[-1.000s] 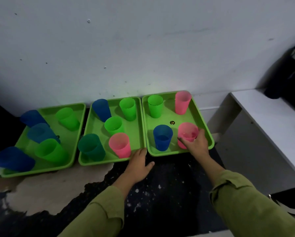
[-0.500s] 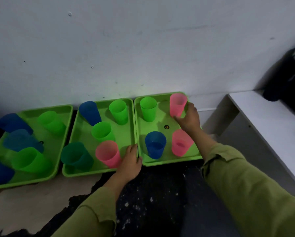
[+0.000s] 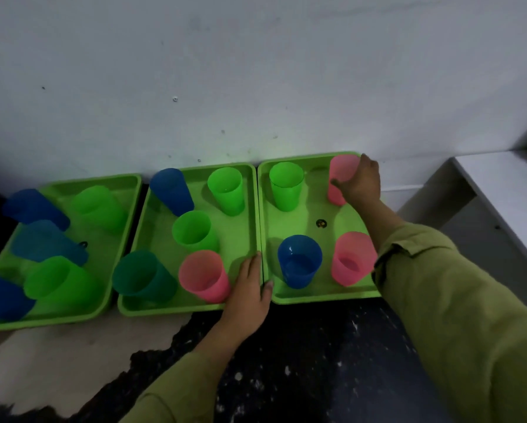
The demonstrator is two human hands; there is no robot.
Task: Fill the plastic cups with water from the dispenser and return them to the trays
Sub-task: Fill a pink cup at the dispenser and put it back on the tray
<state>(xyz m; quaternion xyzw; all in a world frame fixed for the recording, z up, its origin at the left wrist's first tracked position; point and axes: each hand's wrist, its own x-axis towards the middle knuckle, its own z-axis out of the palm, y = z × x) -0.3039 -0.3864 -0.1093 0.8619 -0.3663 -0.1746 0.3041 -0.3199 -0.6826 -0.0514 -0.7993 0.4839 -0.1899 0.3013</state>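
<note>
Against the white wall (image 3: pixel 256 71), three green trays of plastic cups, both hands on the rightmost two.

At the right tray's (image 3: pixel 323 296) far right corner, the right hand (image 3: pixel 361 184) is wrapped around the far pink cup (image 3: pixel 340 178), which stands upright on that tray. Nearer on the same tray stand a blue cup (image 3: pixel 298 261) and a second pink cup (image 3: pixel 352 259), with a green cup (image 3: pixel 286 186) at its far left. The left hand (image 3: pixel 250 288) lies flat and open, gripping nothing, across the seam between the right tray and the middle tray (image 3: pixel 170 306).
</note>
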